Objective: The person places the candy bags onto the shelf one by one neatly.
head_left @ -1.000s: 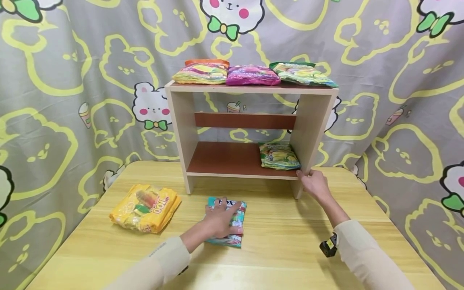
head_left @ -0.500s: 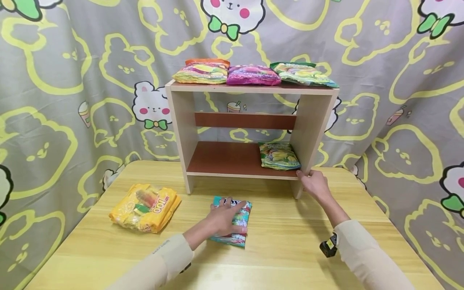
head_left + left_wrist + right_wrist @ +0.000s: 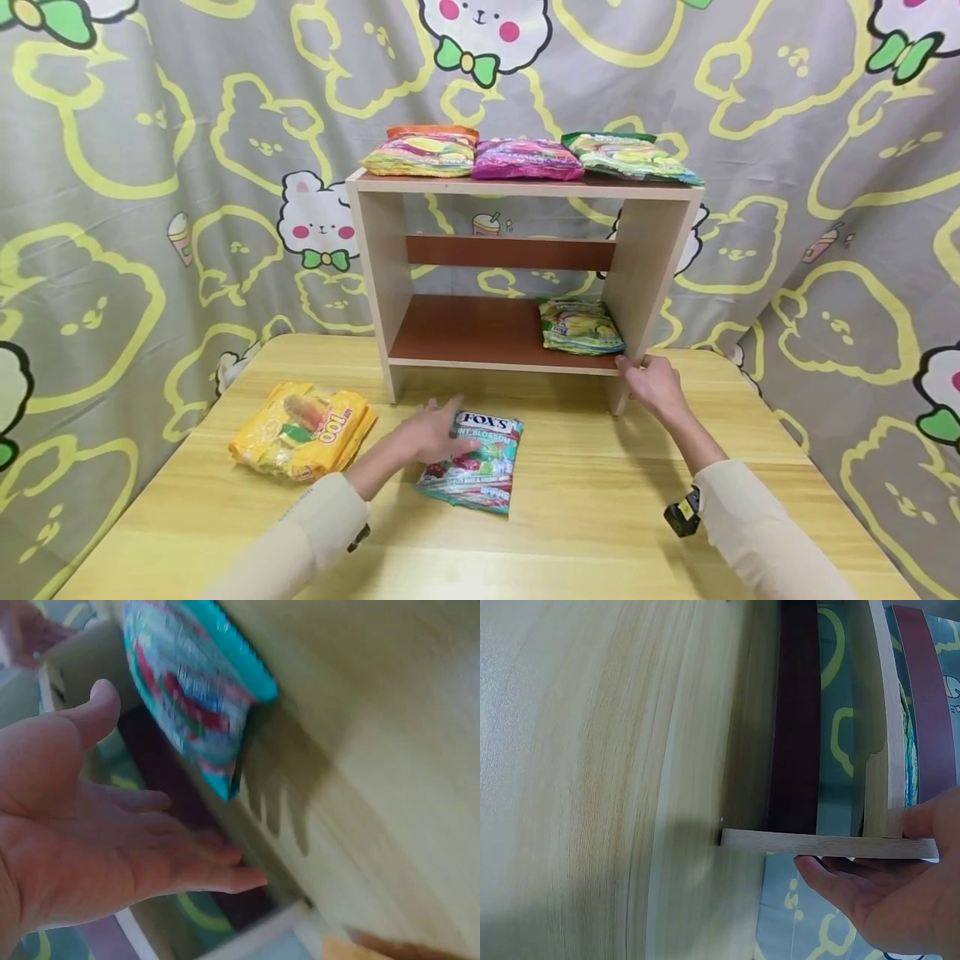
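Observation:
A teal candy bag marked FOX'S lies flat on the table in front of the shelf. Over its left edge hovers my left hand, fingers spread and straight; the left wrist view shows the palm apart from the candy bag. My right hand grips the small two-tier shelf low on its right side panel. In the right wrist view, the thumb and fingers of that hand lie on opposite sides of the panel edge.
A yellow candy bag lies on the table at left. On the shelf's top stand an orange-yellow bag, a purple bag and a green bag. Another green bag sits at the right of the lower tier. A patterned curtain hangs behind.
The teal bag has slid slightly right. My left hand has come off it, moving left and uncovering its label. My right hand stays on the shelf.

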`<state>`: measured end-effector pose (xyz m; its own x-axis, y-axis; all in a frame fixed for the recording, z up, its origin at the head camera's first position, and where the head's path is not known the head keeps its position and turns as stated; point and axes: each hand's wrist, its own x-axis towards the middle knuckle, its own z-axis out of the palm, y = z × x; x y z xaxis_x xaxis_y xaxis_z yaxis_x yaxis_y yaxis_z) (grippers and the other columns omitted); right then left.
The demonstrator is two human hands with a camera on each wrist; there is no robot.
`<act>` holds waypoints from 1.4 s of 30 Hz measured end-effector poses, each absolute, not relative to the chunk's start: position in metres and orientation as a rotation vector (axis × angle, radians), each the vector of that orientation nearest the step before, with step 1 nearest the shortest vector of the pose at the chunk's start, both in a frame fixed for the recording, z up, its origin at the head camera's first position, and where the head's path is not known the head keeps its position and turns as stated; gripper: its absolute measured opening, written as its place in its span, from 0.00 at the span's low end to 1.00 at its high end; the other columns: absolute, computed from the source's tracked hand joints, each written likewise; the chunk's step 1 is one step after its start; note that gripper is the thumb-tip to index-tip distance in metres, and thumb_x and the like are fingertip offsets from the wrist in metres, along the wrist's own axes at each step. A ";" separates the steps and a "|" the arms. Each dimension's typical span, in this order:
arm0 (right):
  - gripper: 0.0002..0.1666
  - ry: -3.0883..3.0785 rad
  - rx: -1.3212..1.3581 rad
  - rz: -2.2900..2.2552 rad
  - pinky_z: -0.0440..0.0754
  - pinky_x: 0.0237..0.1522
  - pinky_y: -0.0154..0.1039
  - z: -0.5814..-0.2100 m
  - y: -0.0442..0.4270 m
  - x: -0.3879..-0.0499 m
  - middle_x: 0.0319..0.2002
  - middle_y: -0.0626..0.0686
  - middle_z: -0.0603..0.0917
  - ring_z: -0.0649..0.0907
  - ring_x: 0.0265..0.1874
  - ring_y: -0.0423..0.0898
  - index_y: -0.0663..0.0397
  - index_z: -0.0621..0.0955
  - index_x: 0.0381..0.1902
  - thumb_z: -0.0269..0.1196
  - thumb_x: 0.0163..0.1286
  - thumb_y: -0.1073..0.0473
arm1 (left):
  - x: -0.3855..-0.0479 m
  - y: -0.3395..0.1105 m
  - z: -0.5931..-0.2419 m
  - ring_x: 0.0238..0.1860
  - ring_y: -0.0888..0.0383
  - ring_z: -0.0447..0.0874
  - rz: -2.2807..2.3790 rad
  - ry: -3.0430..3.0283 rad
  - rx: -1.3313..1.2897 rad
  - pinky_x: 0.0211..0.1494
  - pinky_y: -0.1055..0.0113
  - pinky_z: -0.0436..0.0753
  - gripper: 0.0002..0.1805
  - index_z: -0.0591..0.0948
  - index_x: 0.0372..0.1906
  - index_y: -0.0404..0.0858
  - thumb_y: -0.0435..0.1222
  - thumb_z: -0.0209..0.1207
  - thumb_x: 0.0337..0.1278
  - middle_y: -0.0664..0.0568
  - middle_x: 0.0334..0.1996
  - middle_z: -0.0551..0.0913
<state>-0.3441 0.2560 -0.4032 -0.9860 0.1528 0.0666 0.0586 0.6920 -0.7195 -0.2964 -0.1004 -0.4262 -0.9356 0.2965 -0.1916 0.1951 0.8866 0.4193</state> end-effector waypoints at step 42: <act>0.34 -2.781 -0.177 1.149 0.79 0.38 0.43 -0.404 0.258 -0.346 0.46 0.69 0.86 0.87 0.41 0.60 0.69 0.81 0.55 0.51 0.77 0.42 | -0.303 -0.112 -0.439 0.43 0.47 0.82 0.762 2.696 0.266 0.50 0.51 0.85 0.52 0.59 0.71 0.18 0.56 0.64 0.63 0.24 0.64 0.72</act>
<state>-0.3456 0.2580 -0.4042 -0.9850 0.1566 0.0727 0.0597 0.7038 -0.7079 -0.3032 -0.1116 -0.4388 -0.9296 0.2630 -0.2581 0.0890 0.8400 0.5353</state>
